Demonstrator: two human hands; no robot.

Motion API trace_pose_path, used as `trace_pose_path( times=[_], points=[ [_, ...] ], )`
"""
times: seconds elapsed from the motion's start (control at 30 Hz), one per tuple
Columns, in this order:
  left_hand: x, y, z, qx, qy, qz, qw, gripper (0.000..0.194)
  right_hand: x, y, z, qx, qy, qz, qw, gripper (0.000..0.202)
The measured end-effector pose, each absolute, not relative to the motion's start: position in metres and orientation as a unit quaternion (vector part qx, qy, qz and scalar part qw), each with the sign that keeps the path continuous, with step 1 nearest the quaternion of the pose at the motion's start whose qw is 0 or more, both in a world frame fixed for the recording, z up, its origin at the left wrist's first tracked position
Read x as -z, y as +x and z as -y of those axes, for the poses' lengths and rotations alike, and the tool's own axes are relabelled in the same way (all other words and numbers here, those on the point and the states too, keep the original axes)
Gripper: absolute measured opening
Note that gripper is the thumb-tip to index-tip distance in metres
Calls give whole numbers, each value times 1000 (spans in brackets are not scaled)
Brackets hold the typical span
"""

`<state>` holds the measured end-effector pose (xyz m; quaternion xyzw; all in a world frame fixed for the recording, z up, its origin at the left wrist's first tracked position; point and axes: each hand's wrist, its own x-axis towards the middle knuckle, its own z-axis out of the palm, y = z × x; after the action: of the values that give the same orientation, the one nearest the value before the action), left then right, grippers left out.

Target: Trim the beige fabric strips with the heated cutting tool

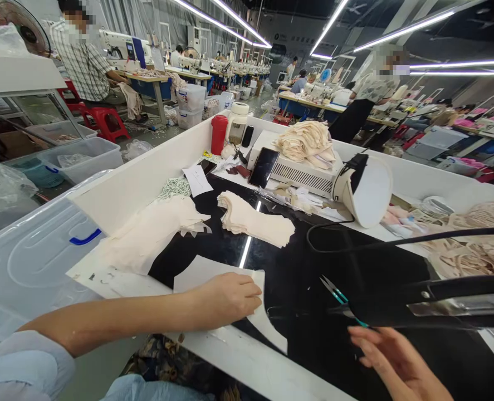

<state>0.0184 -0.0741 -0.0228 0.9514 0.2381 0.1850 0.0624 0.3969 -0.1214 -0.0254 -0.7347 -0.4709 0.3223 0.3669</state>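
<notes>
My left hand lies closed on a pale cut piece on the black tabletop, its fingers curled at the piece's right edge. What the fingertips grip, if anything, is hidden. At the lower right my right hand is at the lower end of small teal thread snips, whose tips point up and left. Whether its fingers touch the snips is hard to make out. Beyond my left hand lie a stack of cream fabric pieces and, to the left, a larger pile of pale pieces.
A lamp with a white shade and its black cable stand at the right. A phone, a red bottle and a fabric heap are at the back. A black machine arm juts in from the right.
</notes>
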Motion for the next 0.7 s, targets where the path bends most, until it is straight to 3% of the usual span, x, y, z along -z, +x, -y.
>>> trace_pose_path(
  times=[0.2, 0.3, 0.37, 0.5, 0.7],
  points=[
    [19, 23, 74, -188, 952, -216, 108, 20, -22, 362, 97, -272, -632, 496, 530, 76],
    [14, 28, 64, -185, 938, -269, 117, 19, -43, 328, 81, -262, -542, 504, 620, 89],
    [12, 32, 55, -180, 921, -329, 108, 16, -49, 308, 72, -253, -501, 491, 666, 85],
    [14, 41, 41, -132, 889, -426, 101, 19, -52, 279, 59, -226, -468, 474, 711, 68],
    [26, 43, 39, -166, 865, -444, 166, 9, -49, 255, 51, -244, -446, 495, 705, 76]
  ],
)
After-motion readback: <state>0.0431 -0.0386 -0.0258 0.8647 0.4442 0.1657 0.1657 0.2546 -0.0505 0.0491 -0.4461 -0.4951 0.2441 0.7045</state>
